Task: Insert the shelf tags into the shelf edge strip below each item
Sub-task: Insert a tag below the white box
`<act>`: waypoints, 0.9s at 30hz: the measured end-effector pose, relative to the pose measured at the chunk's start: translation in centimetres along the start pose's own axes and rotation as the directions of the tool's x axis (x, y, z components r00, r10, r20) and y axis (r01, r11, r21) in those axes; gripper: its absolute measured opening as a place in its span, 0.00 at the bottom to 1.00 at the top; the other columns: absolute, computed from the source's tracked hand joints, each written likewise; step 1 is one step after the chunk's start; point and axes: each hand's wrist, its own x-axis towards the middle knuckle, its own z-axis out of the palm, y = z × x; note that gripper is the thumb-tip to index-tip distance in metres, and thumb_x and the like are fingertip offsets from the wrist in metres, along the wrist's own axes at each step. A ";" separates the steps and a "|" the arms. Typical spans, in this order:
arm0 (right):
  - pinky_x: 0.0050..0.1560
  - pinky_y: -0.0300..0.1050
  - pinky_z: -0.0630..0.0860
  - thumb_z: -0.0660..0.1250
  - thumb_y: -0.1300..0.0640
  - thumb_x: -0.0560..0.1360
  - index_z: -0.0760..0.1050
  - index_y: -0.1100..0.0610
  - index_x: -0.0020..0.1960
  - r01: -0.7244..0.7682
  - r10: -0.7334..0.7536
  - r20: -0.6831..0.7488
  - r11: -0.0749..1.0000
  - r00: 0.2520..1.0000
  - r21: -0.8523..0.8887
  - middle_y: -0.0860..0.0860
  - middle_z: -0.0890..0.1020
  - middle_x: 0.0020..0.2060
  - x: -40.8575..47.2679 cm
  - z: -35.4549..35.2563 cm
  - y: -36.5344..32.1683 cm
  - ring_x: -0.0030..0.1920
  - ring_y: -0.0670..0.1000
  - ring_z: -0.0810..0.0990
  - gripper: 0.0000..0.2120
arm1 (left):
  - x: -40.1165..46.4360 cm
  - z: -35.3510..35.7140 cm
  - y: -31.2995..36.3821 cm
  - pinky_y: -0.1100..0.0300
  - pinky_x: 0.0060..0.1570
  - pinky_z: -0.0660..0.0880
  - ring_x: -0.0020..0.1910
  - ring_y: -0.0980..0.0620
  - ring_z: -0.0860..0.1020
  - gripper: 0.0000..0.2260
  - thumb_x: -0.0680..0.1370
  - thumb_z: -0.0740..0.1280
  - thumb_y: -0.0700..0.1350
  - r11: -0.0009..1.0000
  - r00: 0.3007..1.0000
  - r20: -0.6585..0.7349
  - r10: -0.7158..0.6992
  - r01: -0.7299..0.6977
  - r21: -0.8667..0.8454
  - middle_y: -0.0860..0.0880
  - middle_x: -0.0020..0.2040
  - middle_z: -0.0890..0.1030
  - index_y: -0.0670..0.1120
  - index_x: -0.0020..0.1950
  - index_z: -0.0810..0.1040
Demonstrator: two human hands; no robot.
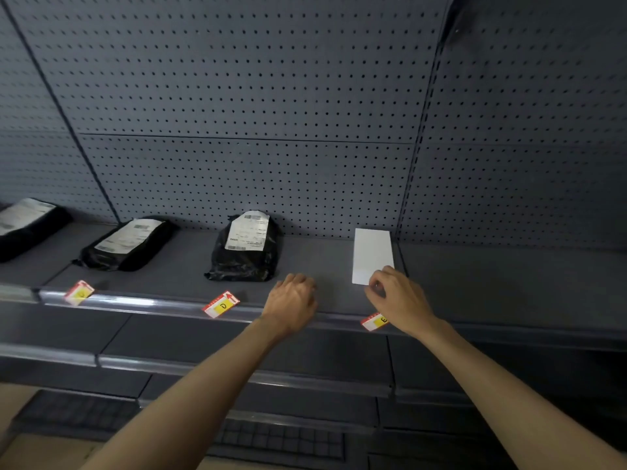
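Three red-and-yellow shelf tags sit in the clear edge strip (pixel 142 302) of the grey shelf: one at the left (pixel 79 292), one marked D (pixel 221 304) below a black parcel (pixel 246 247), one marked E (pixel 374 321) partly hidden by my right wrist. A white flat packet (pixel 371 254) lies on the shelf above the E tag. My right hand (pixel 397 296) rests at its near corner, fingertips pinched on it. My left hand (pixel 293 298) hovers over the shelf front with curled fingers and nothing visible in it.
Two more black parcels with white labels lie further left (pixel 127 244) (pixel 29 225). A pegboard back wall (pixel 258 106) rises behind. Lower shelves with their own edge strips (pixel 237 374) run below my arms. The shelf section to the right (pixel 509 286) holds nothing.
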 end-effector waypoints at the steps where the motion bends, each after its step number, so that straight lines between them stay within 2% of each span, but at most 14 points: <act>1: 0.40 0.47 0.76 0.64 0.52 0.77 0.76 0.56 0.45 0.021 -0.021 0.008 1.000 1.000 0.004 0.48 0.77 0.41 0.4 0.3 -1.4 0.42 0.50 0.77 0.08 | -0.4 -1.1 -1.3 0.50 0.56 0.70 0.58 0.43 0.73 0.12 0.79 0.59 0.46 1.000 1.000 -0.008 -0.014 0.014 0.010 0.43 0.56 0.77 0.43 0.57 0.76; 9: 0.39 0.49 0.76 0.63 0.48 0.78 0.74 0.56 0.42 0.210 -0.213 0.111 0.977 0.971 0.034 0.50 0.77 0.41 4.0 5.6 -17.4 0.41 0.51 0.76 0.12 | -7.4 -10.2 -14.1 0.49 0.52 0.73 0.53 0.40 0.76 0.11 0.76 0.63 0.49 0.983 0.980 -0.121 -0.160 0.169 0.068 0.42 0.50 0.80 0.42 0.49 0.79; 13: 0.43 0.51 0.75 0.62 0.45 0.77 0.75 0.56 0.43 0.291 -0.295 0.130 0.956 0.947 0.044 0.52 0.78 0.43 5.5 9.0 -27.9 0.46 0.53 0.76 0.14 | -13.2 -15.0 -22.6 0.49 0.53 0.72 0.54 0.42 0.75 0.13 0.76 0.63 0.51 0.963 0.964 -0.147 -0.223 0.241 0.122 0.42 0.51 0.80 0.43 0.50 0.79; 17: 0.46 0.51 0.74 0.59 0.42 0.78 0.73 0.56 0.46 0.370 -0.372 0.151 0.928 0.916 0.042 0.53 0.78 0.46 6.4 12.6 -38.9 0.50 0.55 0.75 0.17 | -19.3 -20.1 -31.8 0.49 0.52 0.72 0.55 0.42 0.76 0.12 0.76 0.63 0.53 0.938 0.941 -0.182 -0.285 0.313 0.149 0.44 0.50 0.80 0.45 0.47 0.78; 23: 0.47 0.52 0.74 0.58 0.41 0.78 0.74 0.57 0.52 0.420 -0.428 0.106 0.904 0.898 0.083 0.54 0.77 0.50 7.6 18.1 -54.7 0.53 0.57 0.75 0.19 | -28.0 -27.1 -44.2 0.49 0.54 0.73 0.56 0.42 0.76 0.14 0.76 0.62 0.54 0.893 0.914 -0.188 -0.361 0.396 0.213 0.43 0.51 0.80 0.45 0.49 0.79; 27: 0.44 0.50 0.75 0.58 0.42 0.78 0.73 0.57 0.51 0.480 -0.493 0.109 0.868 0.863 0.124 0.54 0.77 0.48 8.3 21.4 -63.7 0.50 0.56 0.76 0.18 | -32.8 -30.5 -51.5 0.49 0.51 0.75 0.54 0.42 0.76 0.15 0.77 0.61 0.54 0.858 0.875 -0.209 -0.436 0.474 0.195 0.42 0.50 0.80 0.43 0.48 0.78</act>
